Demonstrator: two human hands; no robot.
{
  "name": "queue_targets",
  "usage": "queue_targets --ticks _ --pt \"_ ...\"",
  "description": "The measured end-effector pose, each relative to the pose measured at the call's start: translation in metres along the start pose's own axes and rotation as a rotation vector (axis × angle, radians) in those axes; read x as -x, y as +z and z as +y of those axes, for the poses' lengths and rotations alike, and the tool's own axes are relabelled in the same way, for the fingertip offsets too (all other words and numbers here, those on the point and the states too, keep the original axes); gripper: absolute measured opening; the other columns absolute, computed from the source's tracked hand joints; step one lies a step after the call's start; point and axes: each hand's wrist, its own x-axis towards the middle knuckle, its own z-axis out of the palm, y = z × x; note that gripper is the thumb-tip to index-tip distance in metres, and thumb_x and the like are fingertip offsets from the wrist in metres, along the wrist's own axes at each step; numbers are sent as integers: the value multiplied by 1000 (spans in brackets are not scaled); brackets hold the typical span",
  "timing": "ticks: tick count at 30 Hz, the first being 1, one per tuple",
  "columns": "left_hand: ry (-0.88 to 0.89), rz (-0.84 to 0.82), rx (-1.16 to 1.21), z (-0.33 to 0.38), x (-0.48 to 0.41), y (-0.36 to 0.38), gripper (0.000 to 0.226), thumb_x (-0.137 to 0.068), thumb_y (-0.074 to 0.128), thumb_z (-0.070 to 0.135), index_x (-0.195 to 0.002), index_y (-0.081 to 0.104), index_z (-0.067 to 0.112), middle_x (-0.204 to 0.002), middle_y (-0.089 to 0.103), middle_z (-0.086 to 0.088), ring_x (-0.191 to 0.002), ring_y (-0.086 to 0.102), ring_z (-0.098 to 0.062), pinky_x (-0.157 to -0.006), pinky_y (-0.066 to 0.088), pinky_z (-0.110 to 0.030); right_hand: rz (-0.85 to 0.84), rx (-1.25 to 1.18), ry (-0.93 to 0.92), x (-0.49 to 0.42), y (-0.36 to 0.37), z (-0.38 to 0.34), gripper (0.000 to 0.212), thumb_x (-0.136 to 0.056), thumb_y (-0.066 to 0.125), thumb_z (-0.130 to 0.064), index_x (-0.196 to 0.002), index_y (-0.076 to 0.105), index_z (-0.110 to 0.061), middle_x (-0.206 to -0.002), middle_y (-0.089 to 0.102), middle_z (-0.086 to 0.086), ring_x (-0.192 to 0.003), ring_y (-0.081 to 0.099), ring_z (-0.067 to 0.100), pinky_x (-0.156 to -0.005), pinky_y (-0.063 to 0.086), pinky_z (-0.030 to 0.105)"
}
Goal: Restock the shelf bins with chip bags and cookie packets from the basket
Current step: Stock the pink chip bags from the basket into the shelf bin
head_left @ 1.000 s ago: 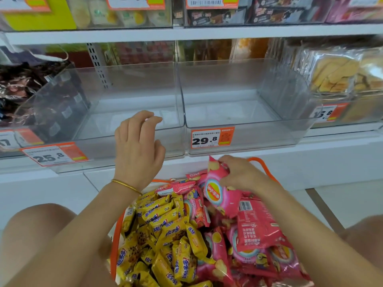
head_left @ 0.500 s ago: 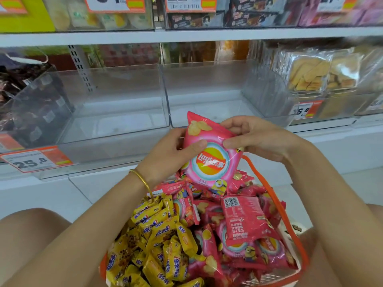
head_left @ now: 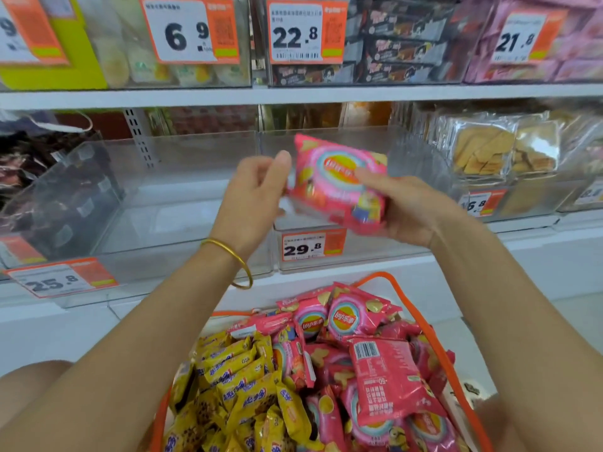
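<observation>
now left hand [head_left: 257,190] and right hand [head_left: 408,210], still gripping the chip bag [head_left: 336,181], have raised it before the clear bin [head_left: 375,249].

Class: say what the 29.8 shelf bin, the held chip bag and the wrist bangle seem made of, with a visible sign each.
Shelf bin: clear rigid plastic; the shelf shows through its walls.
Chip bag: thin glossy printed film, probably plastic; it crinkles and shines.
Bangle: gold-coloured metal, apparently; smooth, glinting.

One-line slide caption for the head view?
Left hand and right hand hold a pink chip bag before the clear bin tagged 29.8, above the basket.
</observation>
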Motion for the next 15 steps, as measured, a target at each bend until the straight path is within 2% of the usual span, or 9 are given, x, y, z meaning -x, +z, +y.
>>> queue_targets --ticks 1,3,5,6,9,10,13,15 --pt "49 63 -111 2 -12 -5 25 -95 52 36 -104 57 13 -94 60 2 -90 57 -12 -83 49 -29 62 -47 24 -15 -5 -12 23 -84 66 -30 -99 62 -13 -86 70 6 -63 66 15 -49 57 30" --pt "124 88 -467 0 -34 -13 38 -93 55 29 -122 54 6 -118 57 -8 -113 51 -22 -99 38 -29 142 -43 74 -51 -11 -28 22 -86 66 -33 -96 59 -15 -80 68 5 -54 65 13 -45 55 28" --pt "80 -15 -727 -6 -52 -12 50 -92 56 31 -131 48 1 -133 50 -16 -127 41 -29 -105 29 -33 152 26 139 -92 -8 -32 20 -87 66 -29 -95 57 -14 -73 68 6 -50 65 15 -43 55 30" --pt "39 -67 -783 -10 -60 -8 54 -91 57 33 -132 46 -1 -135 48 -18 -128 39 -30 -105 27 -35 141 63 167 -111 -4 -30 22 -86 68 -26 -99 57 -12 -72 68 7 -54 67 18 -47 56 32" --pt "-35 -181 -777 -19 -76 4 68 -75 60 48 -125 51 2 -130 51 -20 -122 45 -35 -101 36 -39 148 280 132 -165 9 -13 35 -80 74 -19 -110 57 -12 -91 66 8 -81 64 23 -75 56 43" --pt "-37 -209 -771 -22 -81 7 65 -74 61 44 -123 51 3 -127 51 -21 -120 46 -37 -99 38 -38 132 336 99 -180 14 -7 37 -79 75 -16 -111 58 -11 -96 65 9 -87 63 24 -80 54 43" --pt "-35 -244 -806 -32 -86 10 38 -87 56 11 -123 47 1 -127 47 -22 -119 42 -36 -92 29 -30 70 380 12 -224 21 11 51 -72 80 -9 -118 59 -6 -113 66 9 -101 64 27 -88 53 43" --pt "26 -239 -806 -40 -85 9 40 -85 53 2 -124 46 2 -124 47 -19 -116 41 -35 -86 28 -26 60 438 -30 -236 23 16 57 -72 81 -8 -123 55 -9 -116 62 2 -108 59 22 -81 54 32"
